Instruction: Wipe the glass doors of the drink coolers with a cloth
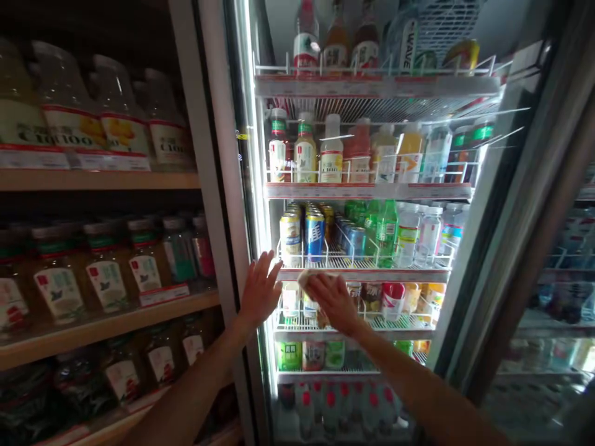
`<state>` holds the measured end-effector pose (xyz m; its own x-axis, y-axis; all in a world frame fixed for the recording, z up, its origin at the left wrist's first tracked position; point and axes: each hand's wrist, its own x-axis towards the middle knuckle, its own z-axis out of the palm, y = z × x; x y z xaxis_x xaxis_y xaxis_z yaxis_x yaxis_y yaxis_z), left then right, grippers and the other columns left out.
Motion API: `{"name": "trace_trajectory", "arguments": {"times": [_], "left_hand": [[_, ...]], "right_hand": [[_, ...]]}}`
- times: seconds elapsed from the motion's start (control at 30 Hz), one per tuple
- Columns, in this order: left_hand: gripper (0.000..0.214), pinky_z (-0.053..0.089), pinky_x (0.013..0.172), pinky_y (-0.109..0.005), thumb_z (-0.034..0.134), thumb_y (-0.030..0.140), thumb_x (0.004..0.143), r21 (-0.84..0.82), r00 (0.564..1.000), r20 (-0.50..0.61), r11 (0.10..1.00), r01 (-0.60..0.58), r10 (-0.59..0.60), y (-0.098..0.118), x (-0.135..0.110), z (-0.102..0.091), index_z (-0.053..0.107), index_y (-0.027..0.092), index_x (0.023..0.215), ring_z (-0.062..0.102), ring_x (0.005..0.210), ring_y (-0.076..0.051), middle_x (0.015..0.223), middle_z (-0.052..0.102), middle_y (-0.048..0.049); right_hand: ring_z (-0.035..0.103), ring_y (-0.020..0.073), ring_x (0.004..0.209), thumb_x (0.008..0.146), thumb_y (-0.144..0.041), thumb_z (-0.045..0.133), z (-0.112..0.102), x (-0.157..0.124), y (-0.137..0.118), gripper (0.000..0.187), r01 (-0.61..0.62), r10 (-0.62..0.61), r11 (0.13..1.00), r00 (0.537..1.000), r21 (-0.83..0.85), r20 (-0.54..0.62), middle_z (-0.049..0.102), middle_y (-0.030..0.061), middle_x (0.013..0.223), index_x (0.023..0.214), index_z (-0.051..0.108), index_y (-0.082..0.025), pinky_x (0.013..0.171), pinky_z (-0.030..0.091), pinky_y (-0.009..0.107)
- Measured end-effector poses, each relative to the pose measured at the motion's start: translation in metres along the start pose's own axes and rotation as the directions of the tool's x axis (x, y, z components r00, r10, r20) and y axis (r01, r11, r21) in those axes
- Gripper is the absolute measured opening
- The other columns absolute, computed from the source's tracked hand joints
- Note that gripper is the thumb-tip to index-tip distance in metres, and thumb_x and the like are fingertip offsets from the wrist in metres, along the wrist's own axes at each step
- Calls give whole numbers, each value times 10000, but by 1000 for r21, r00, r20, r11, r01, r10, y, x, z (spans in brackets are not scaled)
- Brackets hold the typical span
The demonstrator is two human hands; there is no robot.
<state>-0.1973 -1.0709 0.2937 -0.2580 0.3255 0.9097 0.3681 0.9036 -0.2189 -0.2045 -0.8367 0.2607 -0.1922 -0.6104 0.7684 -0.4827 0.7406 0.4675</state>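
Note:
My left hand [260,290] lies flat with fingers spread against the lit left frame of an open drinks fridge [253,204]. My right hand [331,300] presses a small white cloth [310,276] against the front edge of a wire shelf [395,274]. That shelf carries cans [290,234] and green bottles [385,230]. Just below my right hand sit small bottles and jars [393,300] on a lower wire shelf.
The fridge door [525,204] stands open at the right. Higher shelves hold juice and tea bottles [331,152]. To the left, wooden shelves [106,322] carry rows of large labelled bottles in shadow. Red-capped bottles [325,402] fill the fridge bottom.

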Motion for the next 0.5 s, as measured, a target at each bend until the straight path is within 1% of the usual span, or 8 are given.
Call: {"name": "trace_trajectory", "arguments": {"times": [0.07,0.1,0.13,0.2,0.27,0.33,0.4,0.5], "left_hand": [[438,279,1083,-476,431,154,843,-44,1000,-23,999,-9,8,-4,0,-1,408,178,1280,193,1382,-227,1413,380,-140],[435,284,1082,-474,428,144,839,-66,1000,-29,998,-10,8,-6,0,-2,411,175,1273,193,1383,-228,1416,374,-140],[437,287,1083,-474,425,132,834,-86,999,-35,996,-10,7,-9,1,-4,414,174,1269,198,1381,-229,1421,366,-140],[443,291,1083,-475,421,114,825,-111,998,-61,994,0,-6,-15,4,-8,415,175,1264,215,1377,-232,1430,347,-141],[445,288,1085,-479,421,109,822,-126,994,-105,992,19,-33,-23,7,-13,414,182,1261,226,1373,-234,1436,336,-136],[446,287,1087,-479,415,109,824,-134,991,-124,990,36,-53,-29,8,-17,409,191,1262,228,1373,-231,1440,330,-128],[450,291,1083,-483,407,111,823,-130,993,-102,991,37,-51,-33,6,-20,401,193,1266,232,1371,-233,1442,326,-126],[437,302,1072,-485,408,111,823,-87,997,-70,996,23,-29,-35,1,-22,403,177,1255,240,1367,-241,1419,351,-145]], "right_hand": [[254,172,1356,801,-121,433,9,-1,-31,574,199,-204,977,976,71,78,420,42,1406,1361,368,-224,1109,194,417],[263,156,1351,804,-103,418,12,3,-40,573,252,-260,963,962,90,82,415,32,1410,1362,365,-222,1107,210,397],[268,149,1348,813,-96,402,15,10,-45,563,269,-275,959,959,89,65,414,25,1411,1360,368,-223,1110,206,392],[266,161,1350,837,-106,384,17,32,-45,533,191,-191,980,982,50,0,426,20,1403,1354,376,-235,1126,152,429],[255,193,1358,853,-142,394,20,56,-42,518,46,-45,999,997,22,-56,442,32,1389,1359,369,-246,1128,94,490],[245,204,1364,846,-150,416,23,68,-46,540,-18,20,999,999,36,-46,444,39,1388,1372,347,-252,1126,90,504],[244,198,1364,834,-147,424,28,64,-60,556,78,-79,993,997,83,17,422,42,1404,1376,340,-239,1126,133,475],[240,139,1360,845,-145,397,33,39,-77,521,311,-324,940,942,138,84,371,5,1439,1357,369,-238,1122,196,384]]}}
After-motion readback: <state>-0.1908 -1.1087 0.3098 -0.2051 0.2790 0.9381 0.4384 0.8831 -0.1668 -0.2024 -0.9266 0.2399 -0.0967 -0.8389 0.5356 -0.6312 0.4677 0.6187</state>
